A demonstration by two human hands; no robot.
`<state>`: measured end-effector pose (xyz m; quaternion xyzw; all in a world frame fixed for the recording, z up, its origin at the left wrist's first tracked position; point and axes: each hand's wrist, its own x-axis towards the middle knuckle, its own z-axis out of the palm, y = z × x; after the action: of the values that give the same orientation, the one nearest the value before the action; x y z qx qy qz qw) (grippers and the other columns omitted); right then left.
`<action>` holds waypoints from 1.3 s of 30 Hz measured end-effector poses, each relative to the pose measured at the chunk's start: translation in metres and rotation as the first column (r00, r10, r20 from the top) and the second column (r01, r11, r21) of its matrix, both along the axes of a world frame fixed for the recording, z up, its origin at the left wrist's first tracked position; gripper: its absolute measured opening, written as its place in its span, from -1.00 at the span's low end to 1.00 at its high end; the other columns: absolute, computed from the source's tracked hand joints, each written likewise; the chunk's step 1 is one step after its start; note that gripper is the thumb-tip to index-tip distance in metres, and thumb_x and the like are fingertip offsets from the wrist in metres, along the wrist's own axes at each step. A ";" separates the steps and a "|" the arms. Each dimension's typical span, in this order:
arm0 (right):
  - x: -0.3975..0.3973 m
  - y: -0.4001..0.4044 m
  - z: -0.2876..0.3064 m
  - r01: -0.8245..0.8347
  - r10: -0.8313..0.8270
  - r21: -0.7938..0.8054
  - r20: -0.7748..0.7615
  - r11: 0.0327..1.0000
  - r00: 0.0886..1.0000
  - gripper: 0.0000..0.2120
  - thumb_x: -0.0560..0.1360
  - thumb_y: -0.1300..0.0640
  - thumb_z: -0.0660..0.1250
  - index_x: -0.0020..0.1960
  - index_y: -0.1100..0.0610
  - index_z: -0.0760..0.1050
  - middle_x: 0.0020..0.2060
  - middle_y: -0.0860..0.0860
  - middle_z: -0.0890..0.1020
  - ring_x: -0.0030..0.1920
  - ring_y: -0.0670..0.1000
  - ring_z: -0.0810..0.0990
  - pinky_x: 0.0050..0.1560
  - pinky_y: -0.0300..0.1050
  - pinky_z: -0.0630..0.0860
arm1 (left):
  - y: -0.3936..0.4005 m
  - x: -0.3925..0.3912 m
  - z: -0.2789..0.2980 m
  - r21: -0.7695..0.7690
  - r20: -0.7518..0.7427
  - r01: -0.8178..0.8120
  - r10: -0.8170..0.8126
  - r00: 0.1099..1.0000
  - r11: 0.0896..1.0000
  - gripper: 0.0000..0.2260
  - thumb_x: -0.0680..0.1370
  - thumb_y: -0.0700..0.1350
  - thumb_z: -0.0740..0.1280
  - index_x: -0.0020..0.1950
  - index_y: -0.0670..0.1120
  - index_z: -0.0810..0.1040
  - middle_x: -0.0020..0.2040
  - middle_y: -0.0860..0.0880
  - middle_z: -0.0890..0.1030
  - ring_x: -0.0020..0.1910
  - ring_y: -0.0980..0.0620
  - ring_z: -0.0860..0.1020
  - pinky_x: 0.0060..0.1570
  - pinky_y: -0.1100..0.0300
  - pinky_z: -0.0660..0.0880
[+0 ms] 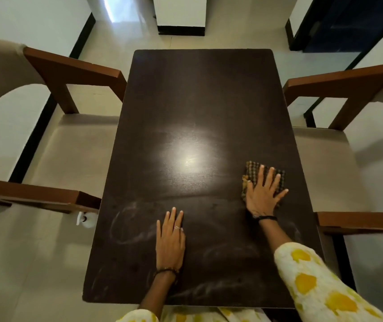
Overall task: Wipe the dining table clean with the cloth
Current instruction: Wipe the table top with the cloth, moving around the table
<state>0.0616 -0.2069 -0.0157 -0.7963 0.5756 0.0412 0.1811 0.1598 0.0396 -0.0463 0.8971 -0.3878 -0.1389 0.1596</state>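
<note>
Two hands are on the dark desk (199, 101). The right hand (263, 190) lies flat with fingers spread on the checked cloth (253, 167), pressing rather than clutching it, near the desk's right edge and about midway along its length. The left hand (170, 238) rests open-palmed near the front centre, fingers straight, holding nothing; it appears to brace the person.

Recommendation for the stroke in hand: keep the palm's weight even over the cloth, work in overlapping passes, and carry each pass off the edge — pale smears (127, 228) show near the front, left of the resting hand and below it, so that zone likely still needs attention.

Cloth condition: folded to a small pad, brown-and-tan check, one lighter corner protruding at the thumb side — it lies flat against the surface.
</note>
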 end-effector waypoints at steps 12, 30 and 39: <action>0.001 0.039 -0.001 -0.575 0.577 0.047 -0.045 0.817 0.815 -0.45 0.45 -0.11 0.00 0.38 0.01 0.41 0.37 0.06 0.44 0.35 0.13 0.43 0.19 0.42 0.33 | -0.014 -0.014 0.008 -0.016 0.044 -0.131 0.131 0.990 0.991 -0.48 0.51 0.01 -0.11 0.42 -0.12 0.26 0.45 -0.12 0.24 0.44 -0.08 0.15 0.41 -0.05 -0.03; -0.144 0.024 -0.017 -0.297 0.298 -0.133 -0.009 0.946 0.954 -0.48 0.58 -0.12 -0.10 0.47 0.06 0.17 0.44 0.14 0.32 0.43 0.12 0.15 0.38 0.17 -0.05 | -0.058 -0.070 -0.004 0.009 0.077 0.172 -0.172 0.982 0.985 -0.57 0.55 -0.09 0.00 0.45 0.00 0.14 0.45 -0.03 0.21 0.47 0.16 -0.11 0.42 0.06 -0.11; -0.103 -0.057 -0.015 -0.190 0.194 -0.090 0.028 0.978 0.981 -0.41 0.54 -0.14 -0.07 0.52 0.05 0.14 0.50 0.13 0.16 0.49 0.18 0.14 0.41 0.28 -0.01 | -0.057 -0.067 -0.002 0.003 0.036 0.194 -0.194 0.980 0.981 -0.58 0.55 -0.08 0.02 0.42 -0.04 0.25 0.42 -0.07 0.29 0.42 0.04 0.12 0.41 0.10 -0.14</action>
<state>-0.0410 -0.2637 -0.0302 -0.8559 0.4939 0.0188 0.1519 0.0928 -0.0179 -0.0481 0.8574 -0.4762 -0.1377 0.1383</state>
